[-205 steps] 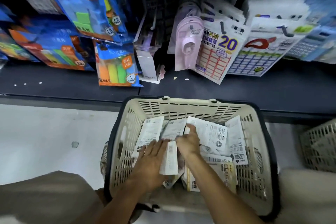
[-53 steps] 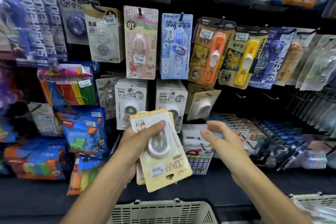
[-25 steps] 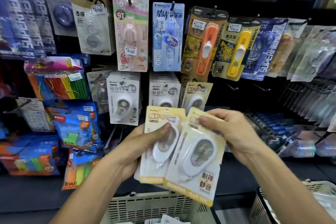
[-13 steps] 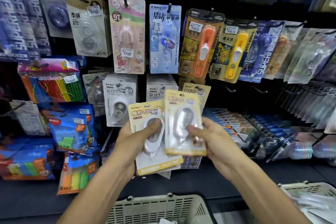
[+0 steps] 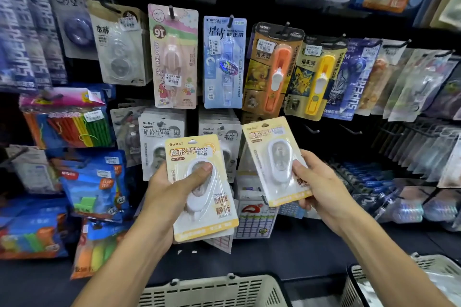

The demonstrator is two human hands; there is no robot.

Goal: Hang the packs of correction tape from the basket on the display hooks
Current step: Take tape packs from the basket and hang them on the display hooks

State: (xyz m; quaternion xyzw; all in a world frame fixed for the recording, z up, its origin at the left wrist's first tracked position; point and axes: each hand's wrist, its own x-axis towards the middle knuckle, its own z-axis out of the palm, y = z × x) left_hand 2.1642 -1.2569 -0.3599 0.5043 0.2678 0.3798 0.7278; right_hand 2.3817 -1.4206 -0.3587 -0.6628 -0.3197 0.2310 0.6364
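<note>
Packs of correction tape were in both of my hands, held up in front of the display wall. My left hand (image 5: pixel 174 194) gripped a small stack of yellow packs (image 5: pixel 199 187). My thumb pressed on the clear bubble of the front one, and my other fingers were curled behind the stack. I could see edges of more packs poking out under the front one, but I could not tell how many.

My right hand (image 5: pixel 321 189) held one yellow pack (image 5: pixel 274 159) by its lower right side. My thumb lay on the front next to the white tape case, and my fingers were wrapped behind the card. This pack was tilted a little to the left. Its top was up near the grey BoBo packs (image 5: pixel 162 137) that hung on the wall. The two yellow packs were near each other but not touching.

Above my hands hung a pink My Melody pack (image 5: pixel 174 57), a blue pack (image 5: pixel 223 62), an orange clip pusher (image 5: pixel 274 70) and a yellow clip pusher (image 5: pixel 316 77). Each one hung on its own hook. Two bare hooks (image 5: pixel 311 129) stuck out to the right of my single pack.

Down low, the rim of the beige basket (image 5: pixel 214 286) showed between my arms. Another basket (image 5: pixel 424 279) sat at the bottom right. Blue packs of sticky flags (image 5: pixel 94 187) hung at the left.
</note>
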